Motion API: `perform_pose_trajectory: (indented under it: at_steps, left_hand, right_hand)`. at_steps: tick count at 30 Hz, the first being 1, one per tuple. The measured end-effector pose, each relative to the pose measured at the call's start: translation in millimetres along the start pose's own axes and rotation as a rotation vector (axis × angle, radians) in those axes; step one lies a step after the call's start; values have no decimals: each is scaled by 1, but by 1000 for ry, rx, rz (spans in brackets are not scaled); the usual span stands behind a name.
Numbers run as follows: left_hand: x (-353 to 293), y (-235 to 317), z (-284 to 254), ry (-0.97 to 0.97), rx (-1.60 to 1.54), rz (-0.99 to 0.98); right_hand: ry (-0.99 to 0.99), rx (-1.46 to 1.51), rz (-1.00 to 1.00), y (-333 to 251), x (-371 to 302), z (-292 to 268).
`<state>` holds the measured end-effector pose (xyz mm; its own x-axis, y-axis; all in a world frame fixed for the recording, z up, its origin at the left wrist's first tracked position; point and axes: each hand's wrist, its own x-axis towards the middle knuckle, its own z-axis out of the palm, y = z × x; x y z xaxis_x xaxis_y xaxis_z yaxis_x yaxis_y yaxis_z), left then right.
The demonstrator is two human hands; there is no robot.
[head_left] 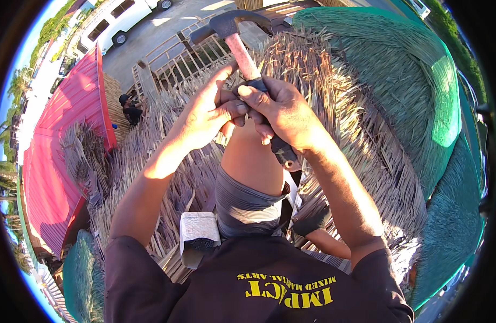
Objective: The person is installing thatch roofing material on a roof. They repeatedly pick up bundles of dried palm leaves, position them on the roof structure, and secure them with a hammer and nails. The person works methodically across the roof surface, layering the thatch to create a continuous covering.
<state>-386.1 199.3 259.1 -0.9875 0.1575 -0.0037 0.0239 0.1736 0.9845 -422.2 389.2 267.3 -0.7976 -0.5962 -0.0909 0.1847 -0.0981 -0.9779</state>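
- At nine o'clock: red metal roof [70, 140], far below, with a second person in dark clothes [132, 110] just beside its right edge, by a wooden railing frame [172, 59].
- At eleven o'clock, top edge: white van [118, 19] parked on pavement, well apart from the work.
- Centre, toward ten o'clock: left hand [205, 116], fingers pinched together at the hammer's grip, touching the right hand; whether something small is nipped between the fingertips cannot be told.
- At seven o'clock, low: pale block-shaped thing [198, 229] resting on the thatch beside the knee.
- Centre: bare knee and grey shorts [248, 199], raised over the dry palm thatch [312, 70].
- At twelve o'clock: claw hammer [234, 32], head up, reddish shaft running down into the dark grip.
- Centre, toward one o'clock: right hand [283, 116], clenched around the hammer's grip, head held above both hands.
- At three o'clock: green netting [420, 86] laid over the neighbouring thatched roof.
- Progress, as a judgement: much thatch already lying in place all round; no strike landing now, hammer lifted clear of the fronds; fastening at this spot seemingly left to do.
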Motion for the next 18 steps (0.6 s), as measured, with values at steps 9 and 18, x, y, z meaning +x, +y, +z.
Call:
perform_pose_trajectory:
  at_steps: [9,18]
  left_hand:
    - [121,-40,27,-288,288,151]
    - [80,-294,1,-58,226,-332]
  right_hand:
    - [311,181,22,50,36,-79]
    - [406,-639,399,249,9,-99]
